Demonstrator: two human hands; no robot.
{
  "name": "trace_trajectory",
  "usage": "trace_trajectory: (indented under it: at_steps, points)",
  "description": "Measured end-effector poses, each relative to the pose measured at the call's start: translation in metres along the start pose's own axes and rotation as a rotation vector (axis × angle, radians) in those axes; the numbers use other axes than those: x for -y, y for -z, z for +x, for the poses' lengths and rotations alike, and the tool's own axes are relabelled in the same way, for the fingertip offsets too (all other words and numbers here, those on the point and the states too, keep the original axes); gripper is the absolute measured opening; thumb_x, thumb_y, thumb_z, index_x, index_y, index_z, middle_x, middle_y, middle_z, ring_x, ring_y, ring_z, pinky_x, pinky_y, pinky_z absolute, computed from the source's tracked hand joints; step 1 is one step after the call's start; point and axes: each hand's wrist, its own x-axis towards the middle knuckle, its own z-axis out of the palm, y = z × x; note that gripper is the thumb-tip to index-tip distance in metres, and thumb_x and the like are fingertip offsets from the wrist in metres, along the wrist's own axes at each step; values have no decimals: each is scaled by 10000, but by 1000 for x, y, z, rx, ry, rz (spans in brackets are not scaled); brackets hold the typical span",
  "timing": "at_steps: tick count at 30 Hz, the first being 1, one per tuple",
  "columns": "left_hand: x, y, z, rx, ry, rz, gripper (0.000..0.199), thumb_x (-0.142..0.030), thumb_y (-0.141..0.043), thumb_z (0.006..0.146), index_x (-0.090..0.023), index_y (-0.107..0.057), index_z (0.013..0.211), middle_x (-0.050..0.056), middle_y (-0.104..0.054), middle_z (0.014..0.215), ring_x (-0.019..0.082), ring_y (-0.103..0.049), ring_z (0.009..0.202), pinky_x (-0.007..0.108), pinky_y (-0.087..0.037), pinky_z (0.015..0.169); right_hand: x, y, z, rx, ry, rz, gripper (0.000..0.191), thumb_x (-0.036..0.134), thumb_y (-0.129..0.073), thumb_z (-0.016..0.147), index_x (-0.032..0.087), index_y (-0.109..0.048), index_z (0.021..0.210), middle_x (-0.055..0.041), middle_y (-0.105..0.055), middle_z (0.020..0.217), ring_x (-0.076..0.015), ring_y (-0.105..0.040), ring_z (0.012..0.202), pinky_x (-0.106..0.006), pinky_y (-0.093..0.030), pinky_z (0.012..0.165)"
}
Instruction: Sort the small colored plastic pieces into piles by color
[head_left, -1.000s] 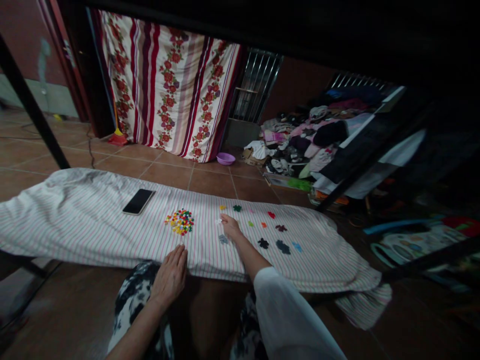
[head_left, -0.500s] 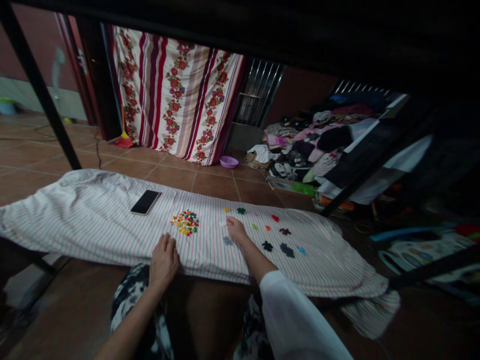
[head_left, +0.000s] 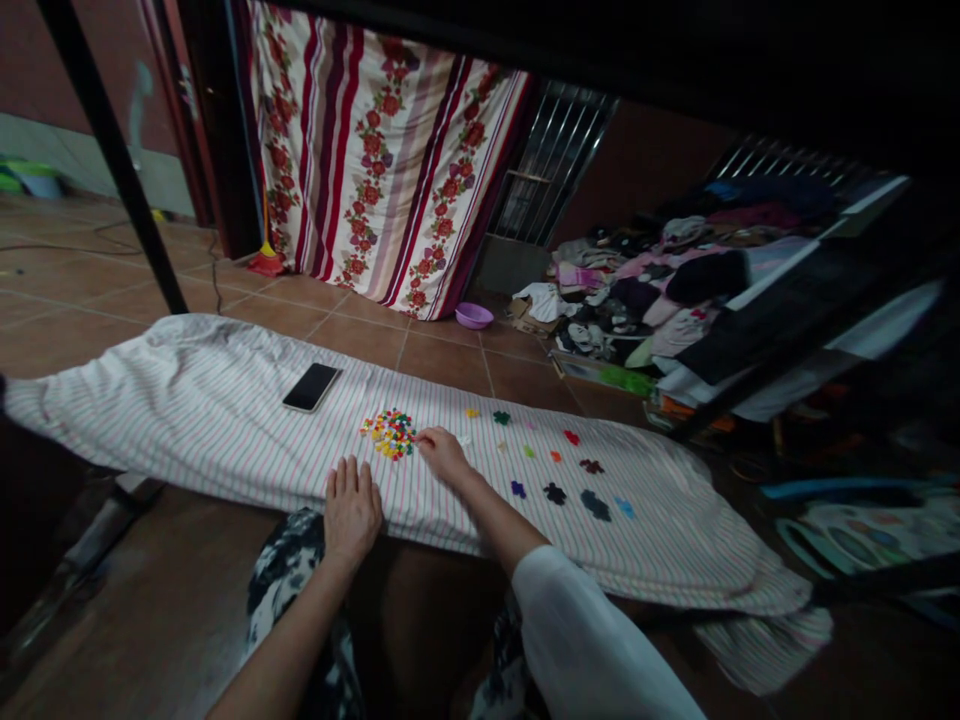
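My left hand [head_left: 352, 508] lies flat on the striped cloth [head_left: 225, 410] near its front edge, fingers spread. At the right edge of a mixed pile of small coloured pieces [head_left: 390, 434] is my right hand [head_left: 442, 452], its fingertips pinched together; whatever they hold is too small to make out. To the right lie small groups sorted by colour: yellow [head_left: 472, 412], dark green [head_left: 502, 417], red [head_left: 572, 437], orange [head_left: 556, 456], dark blue [head_left: 518, 489], black [head_left: 555, 493], grey [head_left: 595, 504], light blue [head_left: 624, 507] and several others.
A phone [head_left: 312, 387] rests on the cloth left of the pile. Beyond are a purple basin [head_left: 474, 316], a floral curtain [head_left: 390, 170] and heaped clothes [head_left: 645, 290]. Dark metal bars [head_left: 112, 160] slant down on both sides.
My right hand has moved left from the sorted groups to the edge of the mixed pile, uncovering the dark blue group. My left hand stays on the cloth. The view has shifted.
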Motion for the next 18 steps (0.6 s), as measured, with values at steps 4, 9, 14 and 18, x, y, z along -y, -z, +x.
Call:
trace_trajectory:
  at_steps: [4, 9, 14, 18]
  points:
    - [-1, 0, 1, 8, 12, 5, 464, -257, -355, 912, -36, -591, 1244, 264, -527, 1364, 355, -431, 1355, 565, -352, 1096, 14, -10, 4, 80, 54, -68, 244, 92, -541, 838, 211, -733, 930, -30, -668, 940, -144, -593, 901, -231, -429, 852]
    - [-6, -3, 3, 15, 30, 51, 459, -249, -354, 911, 1, -604, 1204, 291, -545, 1331, 368, -451, 1335, 543, -357, 1097, 22, -15, 6, 164, 41, -160, 252, 108, -532, 863, 214, -721, 992, -42, -639, 990, -153, -580, 937, -240, -420, 847]
    - [-9, -6, 3, -10, 52, 19, 458, -248, -359, 906, -3, -594, 1214, 291, -534, 1344, 369, -429, 1352, 565, -351, 1093, 28, -17, 6, 186, 22, -228, 274, 141, -513, 893, 235, -702, 1068, -46, -628, 1040, -157, -581, 959, -245, -418, 853]
    - [-8, -7, 2, -8, 57, -17, 461, -251, -370, 902, -6, -585, 1227, 292, -520, 1359, 370, -398, 1374, 583, -334, 1102, 33, -18, 9, 192, -6, -254, 286, 149, -495, 904, 235, -697, 1088, -60, -633, 1075, -168, -589, 977, -252, -418, 858]
